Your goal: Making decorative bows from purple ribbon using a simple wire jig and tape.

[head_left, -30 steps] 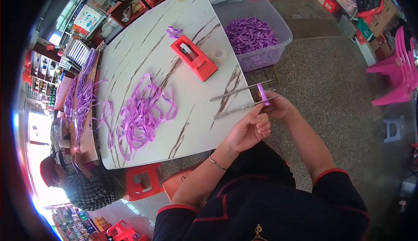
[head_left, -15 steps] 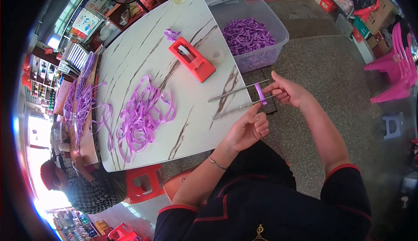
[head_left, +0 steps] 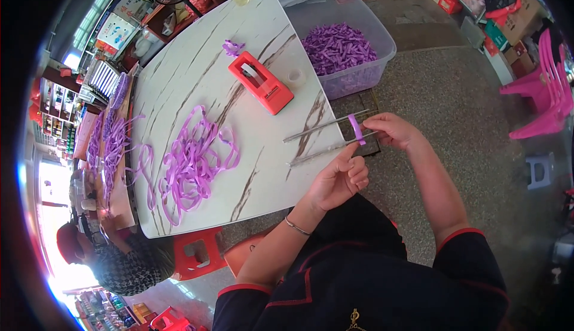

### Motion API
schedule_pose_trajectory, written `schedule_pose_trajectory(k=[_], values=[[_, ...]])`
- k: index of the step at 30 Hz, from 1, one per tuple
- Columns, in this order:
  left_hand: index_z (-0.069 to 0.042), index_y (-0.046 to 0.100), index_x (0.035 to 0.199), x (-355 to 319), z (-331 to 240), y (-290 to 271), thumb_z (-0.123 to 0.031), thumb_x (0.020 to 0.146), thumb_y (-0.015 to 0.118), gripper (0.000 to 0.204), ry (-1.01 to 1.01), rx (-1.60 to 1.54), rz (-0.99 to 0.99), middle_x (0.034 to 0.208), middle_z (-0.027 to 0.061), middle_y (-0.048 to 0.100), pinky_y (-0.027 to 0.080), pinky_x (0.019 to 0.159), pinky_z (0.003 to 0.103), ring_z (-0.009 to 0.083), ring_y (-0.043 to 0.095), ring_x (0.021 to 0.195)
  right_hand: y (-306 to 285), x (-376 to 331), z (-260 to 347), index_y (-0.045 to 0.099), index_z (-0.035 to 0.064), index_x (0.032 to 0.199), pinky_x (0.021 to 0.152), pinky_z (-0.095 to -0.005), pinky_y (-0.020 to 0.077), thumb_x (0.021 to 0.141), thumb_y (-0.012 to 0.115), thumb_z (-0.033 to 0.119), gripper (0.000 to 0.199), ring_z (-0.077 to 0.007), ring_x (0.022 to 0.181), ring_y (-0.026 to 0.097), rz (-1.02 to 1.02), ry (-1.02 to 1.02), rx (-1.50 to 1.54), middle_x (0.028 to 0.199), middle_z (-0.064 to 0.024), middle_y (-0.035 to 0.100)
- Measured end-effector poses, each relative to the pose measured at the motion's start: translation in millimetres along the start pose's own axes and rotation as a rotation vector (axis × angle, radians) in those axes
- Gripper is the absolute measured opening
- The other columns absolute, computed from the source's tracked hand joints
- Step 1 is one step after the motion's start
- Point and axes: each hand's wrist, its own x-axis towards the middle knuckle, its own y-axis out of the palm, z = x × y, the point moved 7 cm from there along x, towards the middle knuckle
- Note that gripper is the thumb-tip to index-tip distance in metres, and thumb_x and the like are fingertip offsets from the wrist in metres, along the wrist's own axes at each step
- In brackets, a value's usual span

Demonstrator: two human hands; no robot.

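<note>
While the right hand [head_left: 397, 132] pinches the upper end of a short purple ribbon strip [head_left: 357, 129], fingers closed on it, the strip lies across two thin metal rods [head_left: 326, 137] just right of frame centre. The rods run side by side and jut past the near edge of the marble table [head_left: 197, 80]. The left hand [head_left: 339, 181] sits just below the lower rod, loosely curled, index fingertip raised to the strip's lower end; whether it presses the ribbon or only the rod, I cannot tell.

Risk, as judged: the strip is narrow and slick-looking. If the right pinch slackens, the strip may slide along the rods or drop to the floor. A push from the left index finger could spread the rods apart and loosen the strip's fit on them.

Elsewhere: loose purple ribbon [head_left: 191, 164] heaped centre left on the table, red tape dispenser [head_left: 261, 82] above centre, clear bin of purple bows [head_left: 341, 47] at upper centre. Another person's head [head_left: 119, 259] shows lower left, well apart.
</note>
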Motion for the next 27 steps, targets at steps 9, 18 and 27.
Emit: schedule_pose_trajectory(k=[9, 18, 27], values=[[-0.017, 0.035, 0.127, 1, 1, 0, -0.012, 0.085, 0.049, 0.045, -0.003, -0.028, -0.003, 0.07, -0.0006, 0.037, 0.037, 0.066, 0.026, 0.012, 0.04, 0.066, 31, 41, -64, 0.061, 0.0085, 0.089, 0.04, -0.0163, 0.0228, 0.085, 0.057, 0.021, 0.014, -0.0007, 0.046, 0.032, 0.31, 0.116, 0.598, 0.057, 0.009, 0.042], [-0.017, 0.03, 0.131, 2, 1, 1, -0.012, 0.085, 0.049, 0.049, -0.014, 0.002, 0.007, 0.069, -0.0011, 0.037, 0.036, 0.066, 0.026, 0.0118, 0.04, 0.065, 74, 47, -55, 0.058, 0.0089, 0.086, 0.052, -0.0218, 0.0426, 0.088, 0.054, 0.027, 0.018, -0.0069, 0.054, 0.053, 0.881, -0.092, 0.914, 0.062, 0.002, 0.057], [-0.017, 0.034, 0.127, 1, 1, -1, -0.011, 0.085, 0.049, 0.044, 0.002, -0.021, -0.006, 0.07, -0.0003, 0.037, 0.037, 0.065, 0.026, 0.0122, 0.04, 0.066, 22, 28, -41, 0.059, 0.0098, 0.084, 0.059, -0.0271, 0.0445, 0.087, 0.054, 0.034, 0.025, -0.0123, 0.062, 0.055, 0.043, -0.06, 0.418, 0.07, 0.0013, 0.057]])
